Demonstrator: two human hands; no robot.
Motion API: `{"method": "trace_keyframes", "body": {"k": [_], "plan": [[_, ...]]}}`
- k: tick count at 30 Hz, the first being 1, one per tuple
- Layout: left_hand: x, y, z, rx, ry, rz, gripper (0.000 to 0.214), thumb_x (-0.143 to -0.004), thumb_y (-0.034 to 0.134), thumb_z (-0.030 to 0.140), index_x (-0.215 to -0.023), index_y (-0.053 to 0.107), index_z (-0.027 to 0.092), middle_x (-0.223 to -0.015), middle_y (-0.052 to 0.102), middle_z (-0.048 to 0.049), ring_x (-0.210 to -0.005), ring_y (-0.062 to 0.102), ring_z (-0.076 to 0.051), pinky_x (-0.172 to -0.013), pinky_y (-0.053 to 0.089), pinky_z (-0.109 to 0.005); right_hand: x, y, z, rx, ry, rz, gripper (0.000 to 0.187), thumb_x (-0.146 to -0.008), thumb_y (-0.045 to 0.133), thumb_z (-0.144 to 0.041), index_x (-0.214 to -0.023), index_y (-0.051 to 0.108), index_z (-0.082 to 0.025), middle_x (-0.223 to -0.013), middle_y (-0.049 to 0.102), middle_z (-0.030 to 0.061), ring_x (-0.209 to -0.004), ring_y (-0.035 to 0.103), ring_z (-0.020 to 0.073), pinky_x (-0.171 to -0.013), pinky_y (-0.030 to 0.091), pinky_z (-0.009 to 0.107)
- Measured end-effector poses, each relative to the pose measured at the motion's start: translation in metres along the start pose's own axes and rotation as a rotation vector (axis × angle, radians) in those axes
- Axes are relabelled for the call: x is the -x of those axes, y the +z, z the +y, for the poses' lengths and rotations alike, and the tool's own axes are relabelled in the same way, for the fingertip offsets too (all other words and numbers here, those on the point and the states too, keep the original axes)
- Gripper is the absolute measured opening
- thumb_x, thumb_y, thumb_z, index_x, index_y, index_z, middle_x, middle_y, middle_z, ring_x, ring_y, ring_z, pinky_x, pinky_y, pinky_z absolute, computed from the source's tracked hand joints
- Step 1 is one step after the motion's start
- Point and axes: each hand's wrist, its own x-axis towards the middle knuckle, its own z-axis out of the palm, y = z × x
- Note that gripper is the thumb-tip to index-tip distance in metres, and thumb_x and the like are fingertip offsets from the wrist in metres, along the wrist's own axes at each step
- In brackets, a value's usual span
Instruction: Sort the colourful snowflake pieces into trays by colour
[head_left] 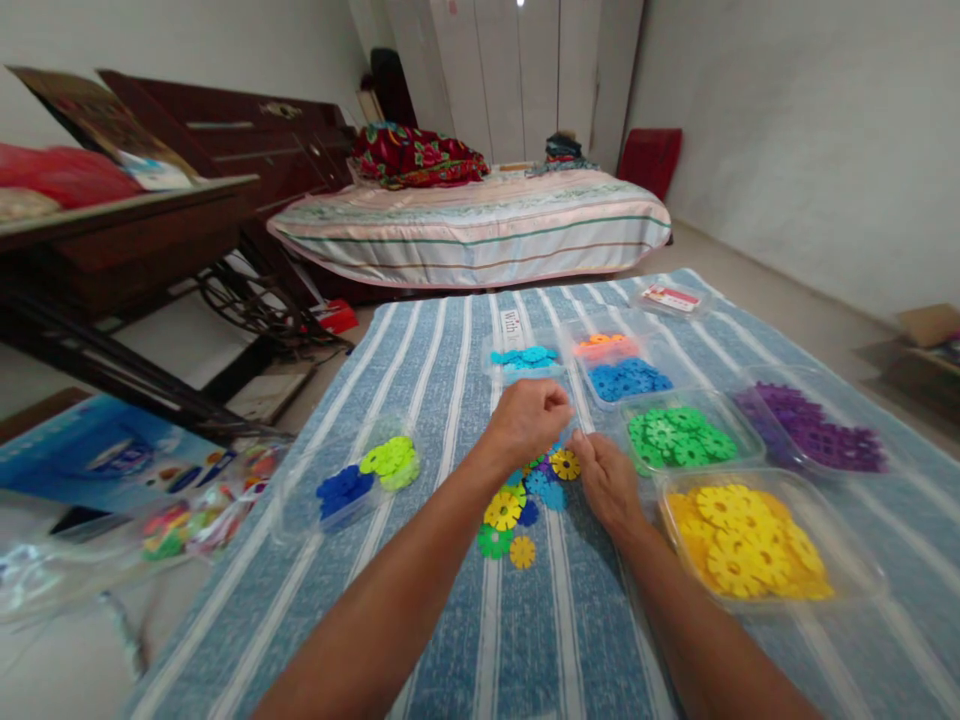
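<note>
Hold left hand (529, 415) over the far part of a mixed heap of snowflake discs (502, 510), fingers curled inward; hold right hand (609, 480) at the heap's right side, fingers together, thumb pointing up near the left fingers; cannot make out any piece pinched in either, so cannot say if gripping or merely folded; see the heap partly hidden by the hands, on a blue-and-white striped cloth (420, 640); find a green disc (494, 542) and an orange-yellow disc (523, 552) at its near edge. See, in clear plastic tubs (855, 565) to the right, yellow discs (746, 540) nearest, then green discs (681, 437), with purple pieces (814, 425) farther right; see blue discs (630, 380) beyond, orange pieces (604, 343) just behind them; see light blue discs (529, 357) straight ahead; see dark blue discs (343, 492) beside lime discs (390, 460) at left; notice, past the cloth, a bed (465, 235) bearing a red floral blanket (420, 157).
</note>
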Motion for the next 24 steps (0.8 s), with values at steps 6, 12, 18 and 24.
{"method": "trace_keyframes", "body": {"k": [6, 12, 18, 24], "plan": [[0.057, -0.017, -0.04, -0.464, -0.054, -0.171, 0.01, -0.073, 0.055, 0.02, -0.069, 0.064, 0.017, -0.064, 0.061, 0.0008, -0.061, 0.055, -0.013, -0.055, 0.034, -0.023, 0.001, -0.001, -0.003, 0.005, 0.008, 0.012, 0.058, -0.09, 0.025, -0.056, -0.077, 0.066, -0.017, -0.074, 0.062, 0.0057, -0.074, 0.053, 0.0177, -0.067, 0.035, 0.028], [0.071, 0.0, -0.041, -0.513, -0.003, -0.19, 0.014, -0.079, 0.053, 0.029, -0.077, 0.064, 0.02, -0.077, 0.065, -0.0014, -0.074, 0.06, -0.017, -0.063, 0.04, -0.025, 0.003, 0.0, -0.001, 0.019, 0.038, 0.013, 0.057, -0.089, 0.027, -0.057, -0.08, 0.066, -0.017, -0.076, 0.063, 0.0058, -0.075, 0.054, 0.0186, -0.067, 0.035, 0.029], [0.06, 0.026, -0.027, -0.682, 0.006, -0.272, 0.022, -0.078, 0.053, 0.032, -0.09, 0.063, 0.017, -0.096, 0.065, -0.0103, -0.091, 0.062, -0.027, -0.073, 0.046, -0.035, 0.002, -0.001, 0.0, 0.017, 0.021, -0.001, 0.059, -0.09, 0.026, -0.058, -0.077, 0.065, -0.016, -0.074, 0.062, 0.006, -0.075, 0.054, 0.0189, -0.067, 0.035, 0.029], [0.061, 0.027, -0.026, -0.683, 0.045, -0.303, 0.014, -0.076, 0.053, 0.024, -0.086, 0.061, 0.017, -0.096, 0.064, -0.0089, -0.089, 0.061, -0.024, -0.07, 0.043, -0.03, 0.001, -0.001, -0.001, 0.006, 0.002, -0.01, 0.057, -0.09, 0.025, -0.056, -0.068, 0.061, -0.018, -0.075, 0.062, 0.0062, -0.076, 0.054, 0.0183, -0.068, 0.036, 0.029]]}}
